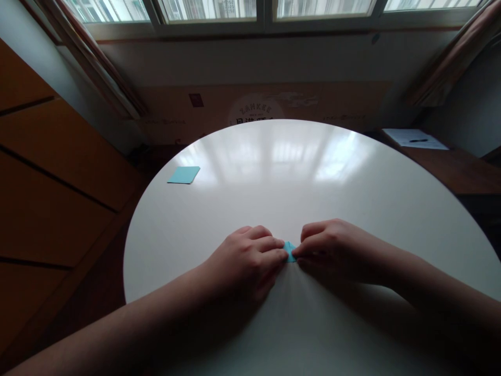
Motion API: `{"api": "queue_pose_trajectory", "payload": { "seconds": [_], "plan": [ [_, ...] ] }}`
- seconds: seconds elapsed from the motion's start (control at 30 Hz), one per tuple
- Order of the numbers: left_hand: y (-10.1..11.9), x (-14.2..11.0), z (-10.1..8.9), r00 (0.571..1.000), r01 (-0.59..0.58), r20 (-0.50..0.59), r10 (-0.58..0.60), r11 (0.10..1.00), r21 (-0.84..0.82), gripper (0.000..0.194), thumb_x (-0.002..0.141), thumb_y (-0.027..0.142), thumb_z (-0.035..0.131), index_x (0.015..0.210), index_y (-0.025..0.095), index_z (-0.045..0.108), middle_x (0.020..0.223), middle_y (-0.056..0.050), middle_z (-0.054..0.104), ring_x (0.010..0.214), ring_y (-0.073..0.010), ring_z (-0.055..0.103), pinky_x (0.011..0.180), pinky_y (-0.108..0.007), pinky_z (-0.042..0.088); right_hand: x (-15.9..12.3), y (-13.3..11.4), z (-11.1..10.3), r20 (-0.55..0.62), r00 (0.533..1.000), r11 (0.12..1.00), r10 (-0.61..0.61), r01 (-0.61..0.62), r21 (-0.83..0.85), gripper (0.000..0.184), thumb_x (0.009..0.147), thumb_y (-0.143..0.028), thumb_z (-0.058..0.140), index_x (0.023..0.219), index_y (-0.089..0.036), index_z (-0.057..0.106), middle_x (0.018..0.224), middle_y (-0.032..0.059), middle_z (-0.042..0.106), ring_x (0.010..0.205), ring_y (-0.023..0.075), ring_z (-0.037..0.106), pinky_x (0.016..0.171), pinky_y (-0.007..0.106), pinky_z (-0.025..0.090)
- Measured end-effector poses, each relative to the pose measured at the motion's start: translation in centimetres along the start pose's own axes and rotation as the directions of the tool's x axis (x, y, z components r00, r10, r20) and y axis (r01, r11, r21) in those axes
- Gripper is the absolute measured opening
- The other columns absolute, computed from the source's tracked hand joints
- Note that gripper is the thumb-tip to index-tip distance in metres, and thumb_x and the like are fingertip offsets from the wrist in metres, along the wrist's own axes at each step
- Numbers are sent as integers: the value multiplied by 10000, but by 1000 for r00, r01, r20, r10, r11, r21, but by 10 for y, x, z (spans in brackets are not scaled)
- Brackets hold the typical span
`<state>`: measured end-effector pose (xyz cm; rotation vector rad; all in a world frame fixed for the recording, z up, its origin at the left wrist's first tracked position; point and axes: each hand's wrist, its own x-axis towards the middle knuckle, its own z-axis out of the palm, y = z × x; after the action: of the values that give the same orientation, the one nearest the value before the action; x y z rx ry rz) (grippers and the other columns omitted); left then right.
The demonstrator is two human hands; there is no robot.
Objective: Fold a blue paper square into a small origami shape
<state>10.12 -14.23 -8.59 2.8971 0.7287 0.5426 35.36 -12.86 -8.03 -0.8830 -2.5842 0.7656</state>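
Observation:
A small folded piece of blue paper point(290, 250) lies on the round white table point(297, 172), near its front middle. My left hand point(246, 258) and my right hand point(332, 250) meet over it from either side. Both have their fingers curled and pinched on the paper, which hides most of it. Only a small blue corner shows between the fingertips.
A stack of square blue paper point(183, 174) lies at the table's far left. Wooden drawers point(50, 172) stand on the left. A dark side surface at the right holds a white sheet point(415, 139) with a pen. A cardboard box point(258, 107) and windows lie behind.

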Motion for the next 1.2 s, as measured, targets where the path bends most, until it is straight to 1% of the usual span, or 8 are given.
{"api": "queue_pose_trajectory", "payload": {
  "seconds": [0.17,0.33,0.57,0.77,0.93,1.07,1.13,1.2],
  "plan": [
    [-2,-2,1,999,-52,-4,53,997,57,252,946,282,547,1169,257,663,1115,-36,723,961,-212,632,747,-337,491,1,-1,1,1,1000,1000,13,-13,1,170,891,-195,656,980,-249,790,841,18,713,677,122,650,621,224,431],
    [-3,-2,0,999,-45,-11,46,997,64,240,954,279,543,1157,258,668,1112,-38,720,957,-208,628,753,-336,483,1,-2,1,0,1000,999,24,-24,-32,172,900,-207,643,969,-263,789,846,8,714,677,121,642,621,231,424],
    [-2,-4,-1,999,-37,22,35,997,72,243,952,293,551,1164,262,665,1136,-34,703,997,-216,613,762,-346,484,2,-8,0,1,999,997,52,-52,-65,169,907,-204,630,942,-241,791,827,19,705,650,124,632,600,236,402],
    [-2,-2,-1,999,-33,22,32,997,72,241,959,292,546,1167,261,665,1129,-41,705,994,-218,612,753,-344,479,1,-8,0,-16,998,996,62,-63,-69,158,903,-200,639,930,-230,791,803,17,700,636,117,621,594,235,393],
    [0,0,-4,999,-6,34,4,999,33,276,927,232,540,1180,204,649,1158,-61,696,989,-237,592,799,-369,496,1,-7,-1,14,997,996,76,-76,-43,148,902,-218,645,947,-249,782,833,5,700,641,110,615,603,232,397],
    [-1,0,-5,998,38,49,-38,999,14,322,870,230,574,1174,152,647,1087,-82,697,953,-245,581,837,-392,517,1,-7,-2,44,995,995,92,-90,-48,140,872,-237,682,981,-256,768,829,-1,683,611,100,579,580,227,382],
    [-3,-1,-4,1000,12,28,-13,999,33,287,874,234,568,1133,162,667,1039,-77,699,910,-237,582,782,-373,522,1,-6,-3,45,995,994,85,-82,-75,159,871,-252,685,1012,-259,756,818,-3,673,606,102,561,567,231,366],
    [-6,-2,0,999,-36,-13,37,998,57,226,891,236,558,1065,179,690,963,-64,702,845,-217,582,675,-323,501,1,-6,-2,43,997,994,71,-67,-88,162,884,-265,674,1029,-263,747,813,-5,669,613,106,557,563,233,356]
  ]
}}
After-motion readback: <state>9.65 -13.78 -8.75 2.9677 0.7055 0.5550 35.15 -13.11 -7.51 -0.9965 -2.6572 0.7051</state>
